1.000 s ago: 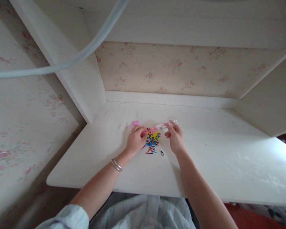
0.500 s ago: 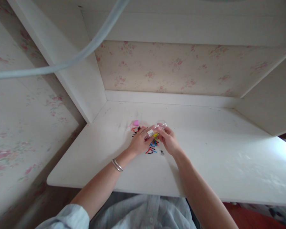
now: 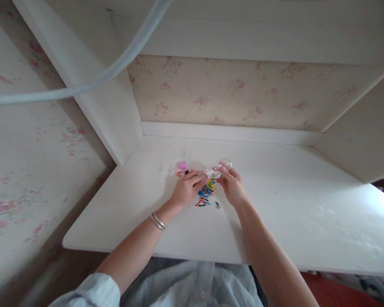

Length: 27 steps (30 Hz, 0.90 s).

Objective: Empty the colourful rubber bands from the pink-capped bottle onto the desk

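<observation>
A clear plastic container with a white label is held slantwise just above the white desk. My right hand is closed around its right part, thumb and fingers pinching the plastic. My left hand has its curled fingertips on the container's left end, partly hiding it. Under and between the hands lies a heap of small coloured elastic bands, yellow, blue, red and black. One loose black band lies apart near my right wrist. Past my left fingers sits a small pink piece, its kind unclear.
White panels and a low back ledge enclose the desk at the back and sides. A pale cable or tube crosses the upper left, close to the camera. Floral wallpaper covers the wall at left.
The container and its white label have shifted right with my right hand. My left hand has barely moved, and more of the yellow and blue bands shows between the hands.
</observation>
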Each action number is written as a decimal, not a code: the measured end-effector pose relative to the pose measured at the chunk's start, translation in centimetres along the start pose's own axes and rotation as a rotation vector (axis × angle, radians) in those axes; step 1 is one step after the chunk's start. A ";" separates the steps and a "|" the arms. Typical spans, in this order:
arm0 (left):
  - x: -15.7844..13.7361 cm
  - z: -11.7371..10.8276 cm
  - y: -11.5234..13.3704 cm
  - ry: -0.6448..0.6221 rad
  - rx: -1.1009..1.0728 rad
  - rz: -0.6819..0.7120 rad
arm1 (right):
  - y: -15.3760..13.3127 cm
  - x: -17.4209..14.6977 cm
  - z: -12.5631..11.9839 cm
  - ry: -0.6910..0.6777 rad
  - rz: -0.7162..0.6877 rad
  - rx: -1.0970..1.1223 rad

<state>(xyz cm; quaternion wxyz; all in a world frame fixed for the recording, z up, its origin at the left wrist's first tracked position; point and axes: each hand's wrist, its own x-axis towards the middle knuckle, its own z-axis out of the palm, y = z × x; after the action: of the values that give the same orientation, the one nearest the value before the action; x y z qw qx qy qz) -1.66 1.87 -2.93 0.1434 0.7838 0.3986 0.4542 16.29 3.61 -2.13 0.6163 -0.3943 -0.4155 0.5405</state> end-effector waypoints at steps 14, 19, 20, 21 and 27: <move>-0.3 0.1 -1.1 0.057 0.179 -0.198 | -0.5 -0.8 0.1 0.173 -0.279 -0.257; -0.1 -0.1 -0.4 0.031 0.156 -0.134 | -0.7 -0.4 -0.3 0.167 -0.249 -0.225; -0.1 -0.2 -0.3 0.013 0.143 -0.113 | -0.7 -0.3 -0.4 0.186 -0.236 -0.196; -0.1 -0.1 -0.2 -0.004 0.128 -0.093 | -0.7 -0.2 -0.4 0.204 -0.223 -0.161; -0.4 0.4 -0.1 -0.085 0.106 0.032 | -0.3 -0.4 0.2 0.132 -0.168 -0.042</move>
<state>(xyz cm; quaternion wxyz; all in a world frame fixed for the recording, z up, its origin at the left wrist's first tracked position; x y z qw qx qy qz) -1.55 1.69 -3.48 0.1114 0.8152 0.4028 0.4010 16.21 3.17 -1.83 0.6771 -0.4054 -0.4169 0.4510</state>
